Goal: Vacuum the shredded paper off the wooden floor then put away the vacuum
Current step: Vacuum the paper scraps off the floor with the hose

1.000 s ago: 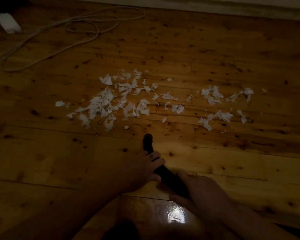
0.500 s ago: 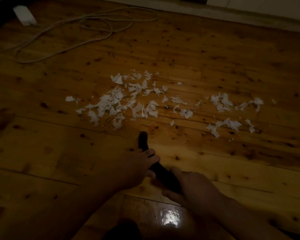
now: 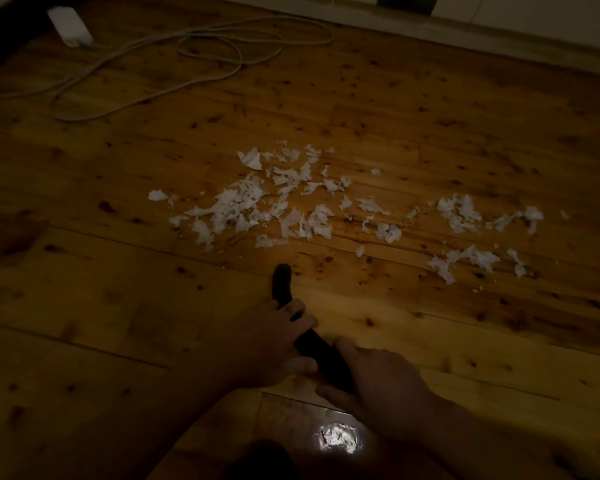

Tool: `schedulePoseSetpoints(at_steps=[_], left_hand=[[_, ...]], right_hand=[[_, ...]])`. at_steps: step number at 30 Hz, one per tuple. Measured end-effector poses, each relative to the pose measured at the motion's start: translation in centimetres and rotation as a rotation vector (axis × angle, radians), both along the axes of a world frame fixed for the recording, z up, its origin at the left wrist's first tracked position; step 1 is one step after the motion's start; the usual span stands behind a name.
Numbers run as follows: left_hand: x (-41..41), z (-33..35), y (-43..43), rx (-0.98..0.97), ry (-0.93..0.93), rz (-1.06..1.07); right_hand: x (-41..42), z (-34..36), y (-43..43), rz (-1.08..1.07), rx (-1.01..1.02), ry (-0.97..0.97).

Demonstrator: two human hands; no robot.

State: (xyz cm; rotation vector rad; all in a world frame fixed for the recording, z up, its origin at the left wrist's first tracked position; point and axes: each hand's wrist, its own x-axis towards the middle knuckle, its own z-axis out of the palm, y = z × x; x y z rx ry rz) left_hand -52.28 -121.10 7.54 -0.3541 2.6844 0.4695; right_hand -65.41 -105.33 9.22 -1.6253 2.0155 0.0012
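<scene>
White shredded paper (image 3: 264,206) lies scattered across the wooden floor (image 3: 395,98), with a smaller patch (image 3: 465,216) further right. A black vacuum nozzle (image 3: 283,282) points at the paper, its tip just short of the nearest scraps. My left hand (image 3: 271,344) grips the nozzle's middle from the left. My right hand (image 3: 378,382) holds the wider black rear part (image 3: 329,362), whose back end is hidden under it.
A pale cable (image 3: 194,53) loops over the floor at the far left, ending at a white plug block (image 3: 70,26). A light skirting board (image 3: 499,32) runs along the far wall. A bright reflection (image 3: 336,438) shines on the floor near me.
The view has shifted, so the paper and cable sit further right and lower in frame. My hands and the nozzle keep the same hold, the tip slightly nearer the paper.
</scene>
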Motion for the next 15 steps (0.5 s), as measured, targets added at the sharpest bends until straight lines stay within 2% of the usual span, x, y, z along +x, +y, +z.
schedulePoseSetpoints(at_steps=[11,15], left_hand=[[2.2,0.3,-1.2,0.057,0.03,0.091],[2.8,0.2,-1.7,0.041,-0.013,0.121]], right_hand=[[1.9,-0.7,-1.9,0.033,-0.015,-0.011],[2.5,-0.8,-2.7,0.048,-0.01,-0.009]])
